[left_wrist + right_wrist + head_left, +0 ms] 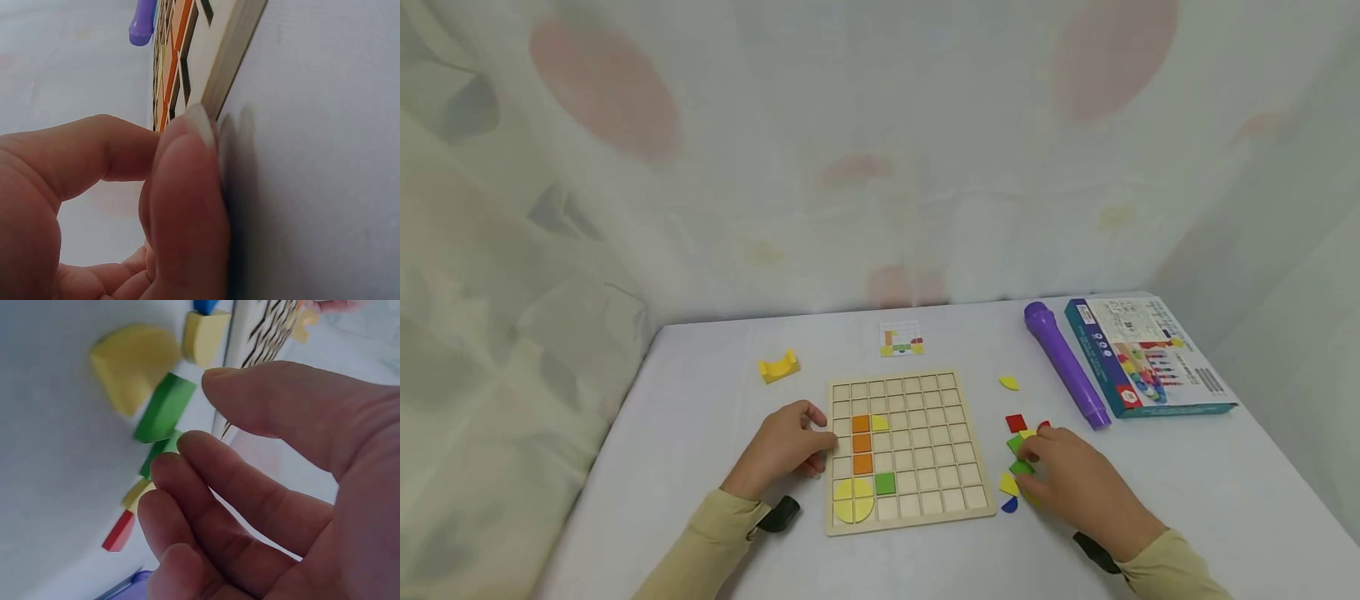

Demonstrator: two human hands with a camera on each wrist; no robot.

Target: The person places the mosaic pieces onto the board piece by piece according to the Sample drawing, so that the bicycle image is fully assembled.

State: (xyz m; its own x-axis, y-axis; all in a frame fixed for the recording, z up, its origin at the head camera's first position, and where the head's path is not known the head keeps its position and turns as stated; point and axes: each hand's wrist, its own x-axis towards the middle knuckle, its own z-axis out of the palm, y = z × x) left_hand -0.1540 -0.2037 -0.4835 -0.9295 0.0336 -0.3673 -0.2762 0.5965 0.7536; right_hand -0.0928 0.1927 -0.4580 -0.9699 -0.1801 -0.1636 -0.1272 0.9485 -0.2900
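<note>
A wooden grid board lies on the table, holding three orange squares, a yellow circle of quarter pieces, a single yellow quarter piece and a green square. At its left edge, my left hand has thumb and index finger pinched together on the rim, as the left wrist view shows. My right hand hovers over loose pieces to the right, thumb and fingers apart around a green square. Beside that square lie a yellow piece, another green one and a red piece.
Behind the board lie a pattern card and a yellow curved block. A purple microphone-shaped tube and a game box are at the back right. A blue piece sits near the board's lower right corner.
</note>
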